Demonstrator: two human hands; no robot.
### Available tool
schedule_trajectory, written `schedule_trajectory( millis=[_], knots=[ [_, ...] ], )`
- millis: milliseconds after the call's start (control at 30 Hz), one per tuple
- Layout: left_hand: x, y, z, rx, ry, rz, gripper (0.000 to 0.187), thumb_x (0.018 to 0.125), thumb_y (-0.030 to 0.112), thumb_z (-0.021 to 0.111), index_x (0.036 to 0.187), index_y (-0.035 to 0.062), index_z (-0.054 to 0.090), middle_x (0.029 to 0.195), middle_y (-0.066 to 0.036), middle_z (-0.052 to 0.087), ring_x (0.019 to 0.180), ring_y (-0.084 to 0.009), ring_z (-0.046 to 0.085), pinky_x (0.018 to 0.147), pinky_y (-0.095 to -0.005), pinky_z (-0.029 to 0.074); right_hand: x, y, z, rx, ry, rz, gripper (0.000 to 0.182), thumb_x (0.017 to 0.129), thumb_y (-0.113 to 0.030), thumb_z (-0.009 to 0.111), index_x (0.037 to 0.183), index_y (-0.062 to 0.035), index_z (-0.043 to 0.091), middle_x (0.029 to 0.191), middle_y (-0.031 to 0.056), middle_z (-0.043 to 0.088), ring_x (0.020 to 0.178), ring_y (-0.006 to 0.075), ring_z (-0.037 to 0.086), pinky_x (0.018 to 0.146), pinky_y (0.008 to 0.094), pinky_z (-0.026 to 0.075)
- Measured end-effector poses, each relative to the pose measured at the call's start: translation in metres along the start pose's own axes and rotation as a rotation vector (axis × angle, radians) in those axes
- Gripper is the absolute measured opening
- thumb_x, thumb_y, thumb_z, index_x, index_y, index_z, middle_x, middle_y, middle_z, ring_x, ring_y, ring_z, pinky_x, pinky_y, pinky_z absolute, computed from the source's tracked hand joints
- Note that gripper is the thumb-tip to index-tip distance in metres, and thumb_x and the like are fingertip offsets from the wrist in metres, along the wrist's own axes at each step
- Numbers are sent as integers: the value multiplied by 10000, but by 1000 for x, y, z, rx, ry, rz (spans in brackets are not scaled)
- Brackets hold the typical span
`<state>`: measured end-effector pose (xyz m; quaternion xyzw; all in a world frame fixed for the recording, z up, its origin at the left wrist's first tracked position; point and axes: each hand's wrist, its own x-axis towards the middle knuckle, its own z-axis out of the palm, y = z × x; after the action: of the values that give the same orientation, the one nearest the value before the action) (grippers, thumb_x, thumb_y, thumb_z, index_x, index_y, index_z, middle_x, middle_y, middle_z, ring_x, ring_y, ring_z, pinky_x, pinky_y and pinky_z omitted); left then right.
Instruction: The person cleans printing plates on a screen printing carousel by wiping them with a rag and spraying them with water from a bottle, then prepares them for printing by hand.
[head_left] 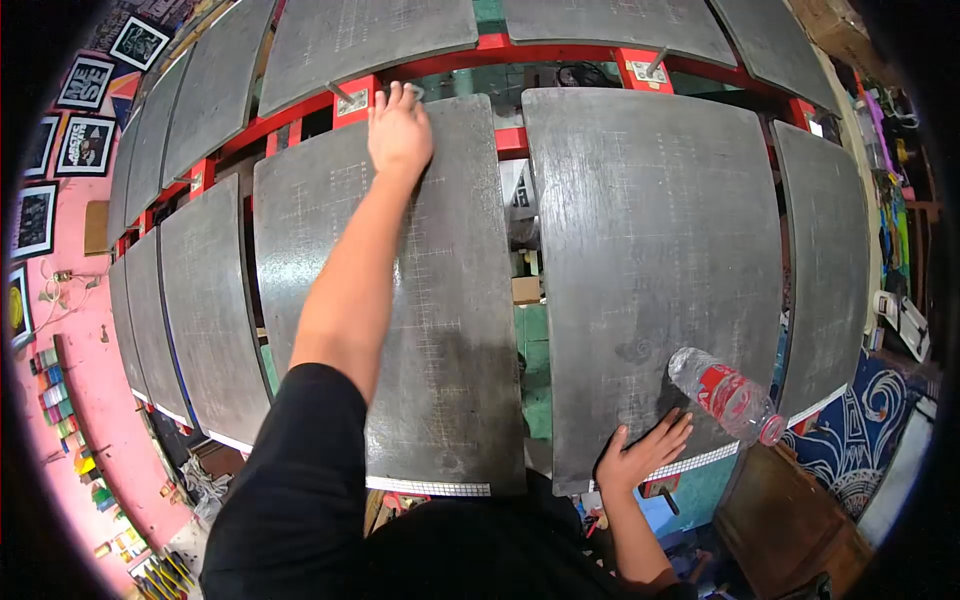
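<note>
My left hand (399, 128) reaches far forward and rests at the far edge of a dark grey flat board (440, 330), its fingers curled over the top rim by the red frame (500, 140). My right hand (643, 452) lies flat, fingers spread, on the near edge of the neighbouring dark board (650, 230). A clear plastic bottle (725, 394) with a red label and pink cap lies on its side on that board, just right of my right hand and not held.
More dark boards (205, 300) sit in rows on the red frame all around. A pink wall (90, 330) with framed prints is at left, with paint pots below. A patterned blue cloth (850, 420) and a wooden piece (780, 510) lie at the lower right.
</note>
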<state>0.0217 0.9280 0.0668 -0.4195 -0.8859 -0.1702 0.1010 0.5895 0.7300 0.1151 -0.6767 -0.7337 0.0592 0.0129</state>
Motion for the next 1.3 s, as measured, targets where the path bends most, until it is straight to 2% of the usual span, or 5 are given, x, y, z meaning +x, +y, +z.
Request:
schedule_trajectory(
  millis=[300,567,833,1167,1300],
  knots=[
    [-149,62,-74,-382,-340,548,466,934,91,671,1399,107,650,1548,-120,554,1492,-386,435,1252,-536,335,-1,-1,0,24,21,0,938,1014,-607,453,1651,33,202,1720,286,141,1589,498,103,1255,648,52],
    [1,55,0,-101,-98,294,426,1037,255,571,1445,151,633,1579,-151,513,1467,-430,446,1222,-540,364,0,-1,-2,-4,0,-7,925,1023,-592,443,1652,39,192,1716,298,132,1581,518,97,1249,654,51],
    [-123,60,-64,-271,-296,439,412,989,190,648,1400,170,678,1599,-130,498,1517,-426,377,1251,-564,310,2,-3,-7,36,-10,13,897,1028,-568,458,1645,36,213,1727,281,126,1586,504,104,1245,655,66],
    [31,78,19,-26,-166,243,404,1050,368,541,1415,266,682,1667,-129,398,1536,-426,338,1256,-546,299,3,-2,-9,20,-68,35,959,954,-545,524,1635,52,209,1710,308,123,1577,527,85,1247,669,66],
    [-71,87,-21,-189,-115,392,316,1032,269,604,1272,119,746,1557,-155,539,1484,-460,411,1249,-552,310,3,-2,-10,17,-65,47,970,927,-515,570,1636,43,214,1712,303,120,1579,518,82,1254,659,67]
  ],
)
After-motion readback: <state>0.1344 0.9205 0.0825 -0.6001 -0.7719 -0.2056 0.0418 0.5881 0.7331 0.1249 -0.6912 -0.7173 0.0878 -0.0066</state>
